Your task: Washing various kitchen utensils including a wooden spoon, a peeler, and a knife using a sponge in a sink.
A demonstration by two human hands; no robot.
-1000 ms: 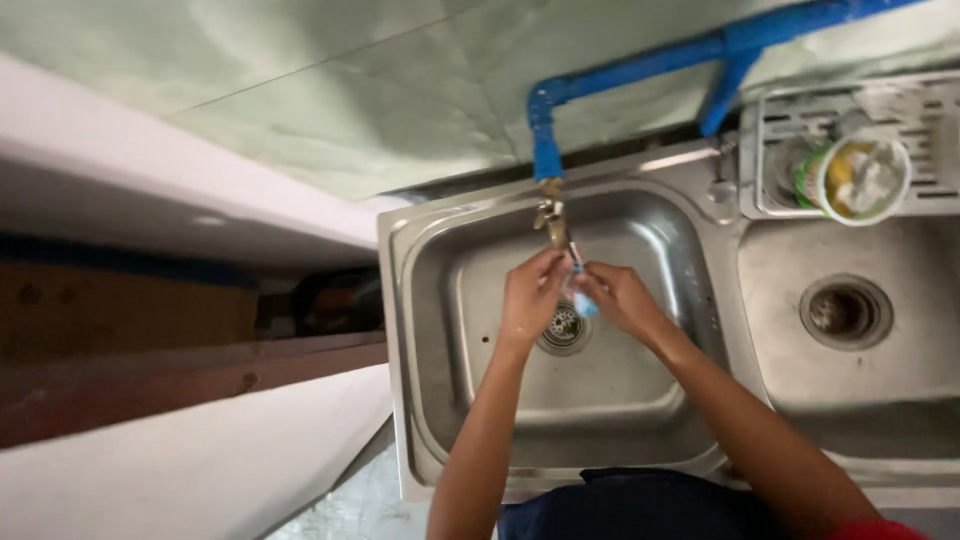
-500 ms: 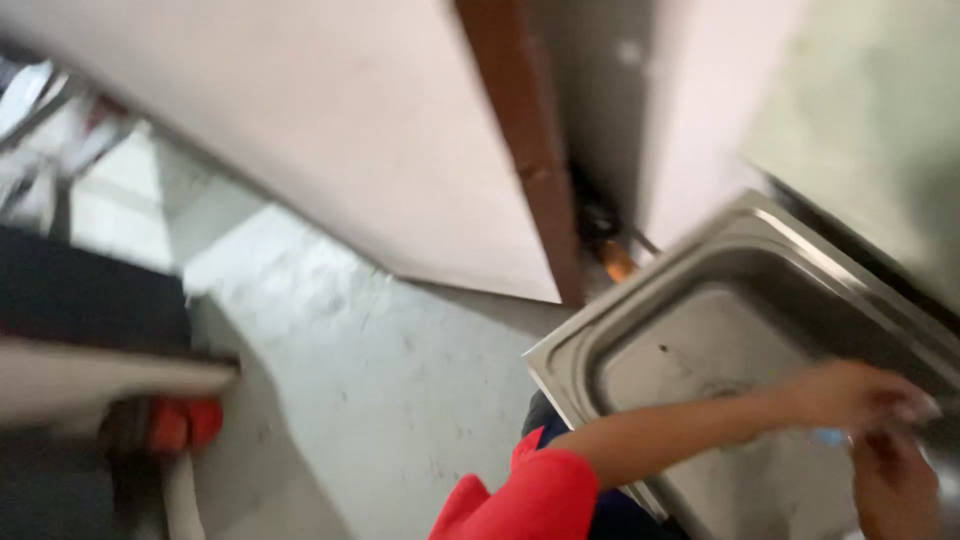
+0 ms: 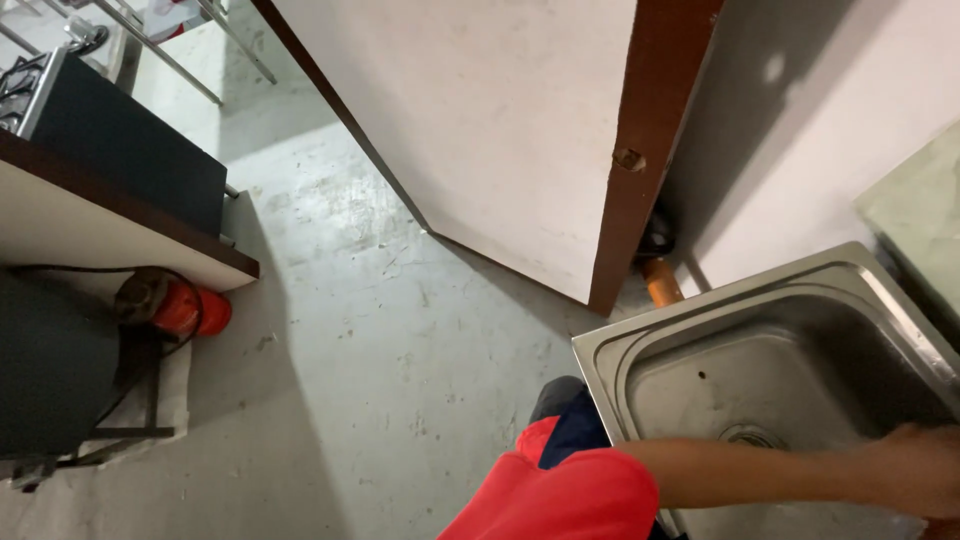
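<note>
left hand (image 3: 915, 470), blurred at the lower right edge so its grip cannot be told, reaches over the steel sink (image 3: 700, 340), while the view has swung left since the tap-side rinsing, hiding the right hand.

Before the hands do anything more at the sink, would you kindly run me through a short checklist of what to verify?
1. Left hand in view: ok, it reaches over the sink, though blurred at the picture's edge.
2. Right hand in view: not ok, it is out of the picture.
3. What the left hand holds: cannot tell.
4. Drain visible: ok, partly, just above the forearm.
5. Tap in view: not ok, the camera looks toward the floor and door.
6. Water running: cannot tell.
</note>
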